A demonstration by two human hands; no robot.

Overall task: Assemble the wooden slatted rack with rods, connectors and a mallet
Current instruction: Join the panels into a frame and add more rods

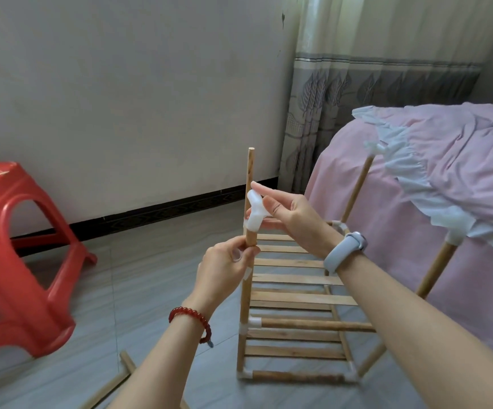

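Nearest, two loose wooden rods point(112, 382) lie crossed on the grey floor. The left hand point(224, 271), with a red bead bracelet point(193, 320) at the wrist, pinches a short rod point(251, 242) between thumb and fingers. The right hand point(291, 221), wearing a grey wristband point(344, 252), grips the one white connector point(255, 215) on that rod's top, forefinger stretched out. Below stands the partly built slatted rack point(295, 302), one bare upright point(249, 172) rising behind the connector. Beyond: one red plastic stool point(18, 255), one pink-covered bed point(434, 178).
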